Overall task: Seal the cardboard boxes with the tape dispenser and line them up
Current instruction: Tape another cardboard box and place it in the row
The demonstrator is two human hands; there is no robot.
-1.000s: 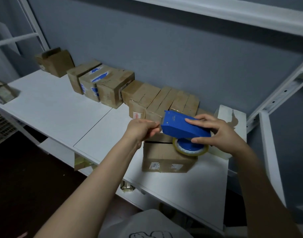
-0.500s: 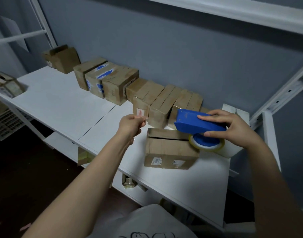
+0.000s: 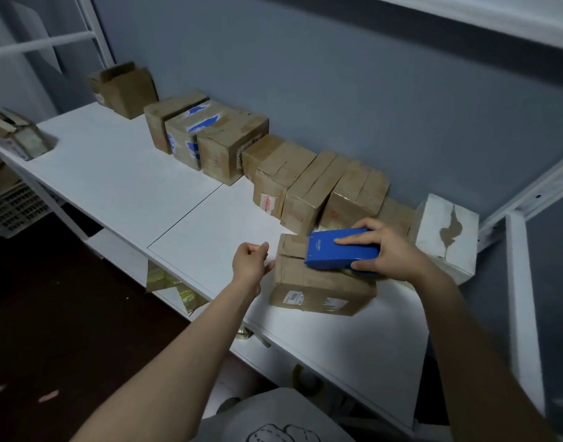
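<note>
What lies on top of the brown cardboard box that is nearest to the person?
A blue plastic tape dispenser sits on the brown cardboard box, gripped by the right hand. The part of the box top beneath them is covered and cannot be seen.

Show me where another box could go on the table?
Bare table lies in front of the row of boxes, left of the left hand. Crowded along the wall and around the tape dispenser.

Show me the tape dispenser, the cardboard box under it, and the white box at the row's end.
tape dispenser point(image 3: 331, 256), head view, blue top cover.
cardboard box point(image 3: 291, 271), head view, top face near left edge.
white box point(image 3: 433, 232), head view, face with brown tear.
</note>
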